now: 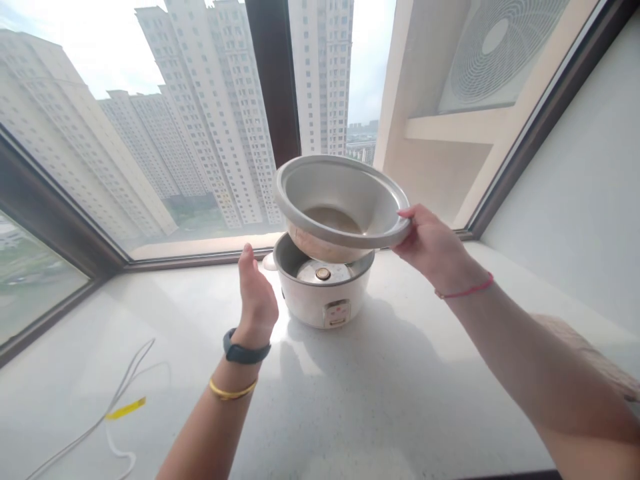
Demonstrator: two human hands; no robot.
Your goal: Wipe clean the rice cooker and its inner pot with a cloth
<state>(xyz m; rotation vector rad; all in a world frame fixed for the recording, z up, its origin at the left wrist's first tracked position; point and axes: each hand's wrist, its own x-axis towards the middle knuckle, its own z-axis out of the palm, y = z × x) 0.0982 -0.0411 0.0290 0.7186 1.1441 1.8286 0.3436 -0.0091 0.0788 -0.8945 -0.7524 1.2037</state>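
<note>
A round, silver-grey aluminium inner pot point(336, 200) tilts above a white cylindrical rice cooker point(320, 308), its mouth facing up and toward the camera, its central axis leaning away, its lower side at the cooker's opening. The right hand point(430, 243) grasps the pot's rim from the cooker's right. The left hand point(256, 293) is raised and released, fingers up, just left of the cooker. The cooker stands on a pale stone windowsill point(400, 407), with a thin white cable point(107, 417) off to its left and tall apartment towers point(210, 133) beyond the glass behind it.
</note>
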